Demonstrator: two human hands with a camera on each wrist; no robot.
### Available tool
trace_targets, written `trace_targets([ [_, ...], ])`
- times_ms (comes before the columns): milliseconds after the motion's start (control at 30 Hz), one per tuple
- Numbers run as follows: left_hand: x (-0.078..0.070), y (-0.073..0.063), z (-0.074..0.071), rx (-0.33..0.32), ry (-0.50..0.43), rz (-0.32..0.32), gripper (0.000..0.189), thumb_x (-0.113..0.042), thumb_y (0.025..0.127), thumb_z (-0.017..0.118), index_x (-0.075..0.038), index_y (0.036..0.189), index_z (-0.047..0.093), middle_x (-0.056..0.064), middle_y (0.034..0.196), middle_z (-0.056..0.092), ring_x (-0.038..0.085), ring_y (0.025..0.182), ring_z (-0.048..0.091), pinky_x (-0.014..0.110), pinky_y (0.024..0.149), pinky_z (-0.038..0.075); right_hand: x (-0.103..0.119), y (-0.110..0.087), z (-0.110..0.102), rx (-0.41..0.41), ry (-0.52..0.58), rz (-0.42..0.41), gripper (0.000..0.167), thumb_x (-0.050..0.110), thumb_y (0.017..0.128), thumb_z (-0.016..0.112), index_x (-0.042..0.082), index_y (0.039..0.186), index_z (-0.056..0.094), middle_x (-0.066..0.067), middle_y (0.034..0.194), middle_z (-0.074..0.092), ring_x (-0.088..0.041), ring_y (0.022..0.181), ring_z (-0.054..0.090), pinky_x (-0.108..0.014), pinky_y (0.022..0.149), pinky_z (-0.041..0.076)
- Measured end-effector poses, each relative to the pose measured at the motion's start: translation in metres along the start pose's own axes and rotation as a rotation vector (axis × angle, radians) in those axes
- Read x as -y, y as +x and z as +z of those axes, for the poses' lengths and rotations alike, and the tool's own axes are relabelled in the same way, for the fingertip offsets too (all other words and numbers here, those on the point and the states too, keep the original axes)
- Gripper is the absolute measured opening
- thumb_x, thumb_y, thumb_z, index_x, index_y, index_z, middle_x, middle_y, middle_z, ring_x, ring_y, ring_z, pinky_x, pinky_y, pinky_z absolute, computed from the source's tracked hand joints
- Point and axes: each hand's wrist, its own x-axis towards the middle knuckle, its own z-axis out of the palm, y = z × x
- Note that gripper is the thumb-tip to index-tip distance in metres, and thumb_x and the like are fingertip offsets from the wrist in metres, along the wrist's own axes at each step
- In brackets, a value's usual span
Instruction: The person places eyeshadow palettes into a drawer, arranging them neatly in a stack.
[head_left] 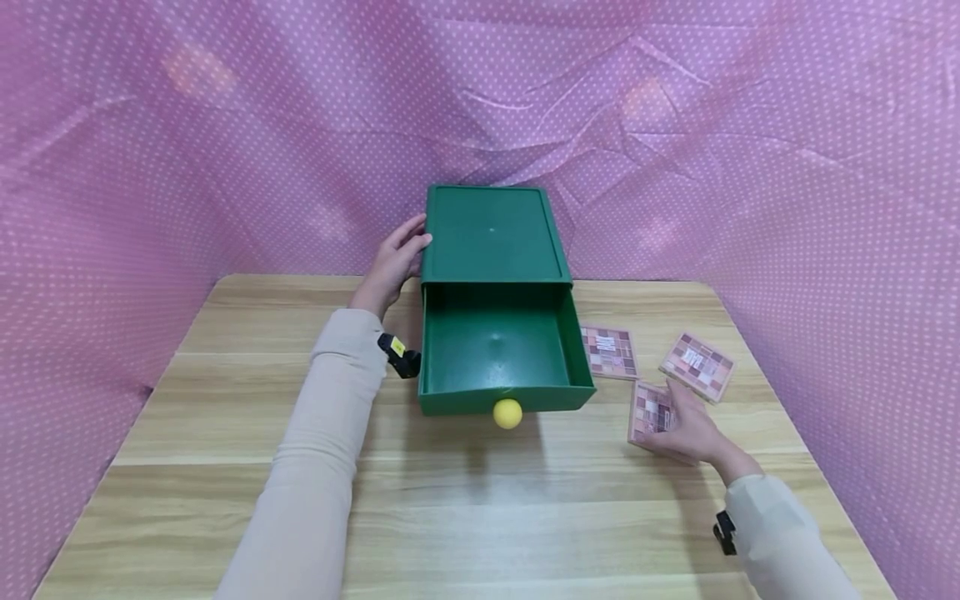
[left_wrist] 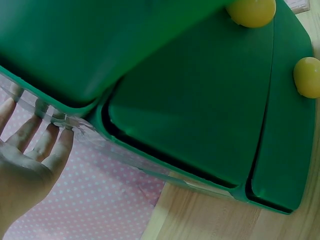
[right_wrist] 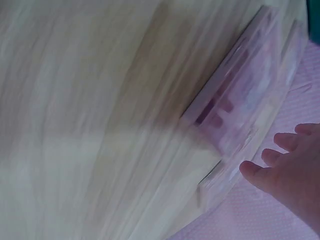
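Note:
A green drawer unit [head_left: 491,233] stands at the back of the table, its top drawer [head_left: 495,342] pulled out with nothing inside. My left hand [head_left: 393,262] rests against the unit's left side; in the left wrist view the fingertips [left_wrist: 65,137] touch that side, which looks see-through. At the right, my right hand [head_left: 686,425] is over a pink checkered palette-like case [head_left: 651,408], thumb and fingers spread. The right wrist view, blurred, has the hand [right_wrist: 290,167] with fingers apart near the flat cases [right_wrist: 240,95]. Whether they touch cannot be told.
Two more such cases lie nearby, one beside the drawer [head_left: 609,352], another farther right [head_left: 699,365]. Yellow ball knobs sit on the drawer fronts, including the top knob [head_left: 507,413]. A pink dotted cloth [head_left: 300,150] hangs around the wooden table [head_left: 487,517].

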Motion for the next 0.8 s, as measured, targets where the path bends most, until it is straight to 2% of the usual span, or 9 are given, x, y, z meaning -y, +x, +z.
trace_targets([
  [100,0.0,0.001,0.0,-0.002,-0.001,-0.001,0.045,-0.023,0.088,0.05,-0.022,0.131,0.037,0.0,0.129,0.037,0.024,0.096,0.053,0.027,0.069,0.046,-0.006,0.001,-0.001,0.0,0.005,-0.007,0.114,0.037,0.056,0.078,-0.008,0.133,0.008,-0.034,0.128,0.02,-0.048,0.115,0.018,-0.06,0.09,0.014],
  [167,0.0,0.001,-0.001,-0.001,-0.004,-0.001,0.046,-0.023,0.088,0.05,-0.021,0.132,0.037,0.0,0.129,0.037,0.024,0.097,0.052,0.03,0.072,0.046,-0.009,0.001,-0.001,-0.005,0.002,-0.012,0.112,0.038,0.054,0.079,-0.007,0.132,0.013,-0.033,0.125,0.025,-0.047,0.112,0.022,-0.06,0.089,0.016],
  [300,0.0,0.002,-0.001,0.0,-0.004,0.005,0.046,-0.023,0.088,0.05,-0.022,0.132,0.037,0.0,0.129,0.037,0.023,0.099,0.051,0.038,0.078,0.042,-0.014,0.001,0.0,-0.01,-0.004,-0.025,0.099,0.039,0.054,0.079,-0.007,0.124,0.026,-0.029,0.117,0.034,-0.041,0.104,0.032,-0.057,0.086,0.024],
  [433,0.001,0.002,-0.001,-0.005,0.002,0.008,0.046,-0.023,0.088,0.05,-0.022,0.132,0.037,-0.001,0.129,0.037,0.023,0.101,0.049,0.038,0.079,0.041,-0.022,0.0,0.001,-0.018,-0.001,-0.04,0.087,0.037,0.056,0.079,-0.006,0.116,0.033,-0.027,0.113,0.036,-0.039,0.1,0.034,-0.055,0.085,0.025],
  [800,0.001,0.001,0.0,-0.005,0.015,0.007,0.047,-0.025,0.087,0.051,-0.02,0.132,0.036,0.0,0.131,0.036,0.024,0.106,0.046,0.034,0.078,0.043,-0.036,-0.002,0.005,-0.03,-0.035,-0.08,0.097,0.042,0.048,0.081,-0.01,0.114,0.033,-0.025,0.107,0.038,-0.036,0.096,0.037,-0.053,0.086,0.028],
])
